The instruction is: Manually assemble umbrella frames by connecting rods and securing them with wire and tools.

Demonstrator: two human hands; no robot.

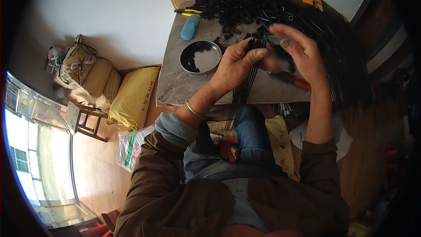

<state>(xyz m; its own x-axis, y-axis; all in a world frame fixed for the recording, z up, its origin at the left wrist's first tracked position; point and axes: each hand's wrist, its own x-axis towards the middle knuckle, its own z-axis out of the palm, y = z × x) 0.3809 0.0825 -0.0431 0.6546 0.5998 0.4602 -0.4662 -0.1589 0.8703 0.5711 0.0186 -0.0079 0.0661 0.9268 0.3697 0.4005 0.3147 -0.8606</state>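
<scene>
My left hand (237, 63) is closed around a bundle of thin black rods (242, 94), thumb pressed across them. The rods hang down past the table's front edge toward my knees, and their upper ends fan out above the fingers. My right hand (303, 55) is raised just to the right of that bundle, fingers stretched out and apart from the thumb, slightly blurred. It holds nothing that I can see. Below it on the table lies a pair of pliers with red handles (301, 83). A round metal bowl (206, 59) with small black pieces stands left of my left hand.
A heap of black tubular parts (245, 6) covers the table's back, and long black rods (340, 61) spread over its right side. A light blue case (190, 27) and yellow-handled tools (190, 12) lie back left. Yellow sack (133, 98) and wooden stool (90, 123) stand on the floor.
</scene>
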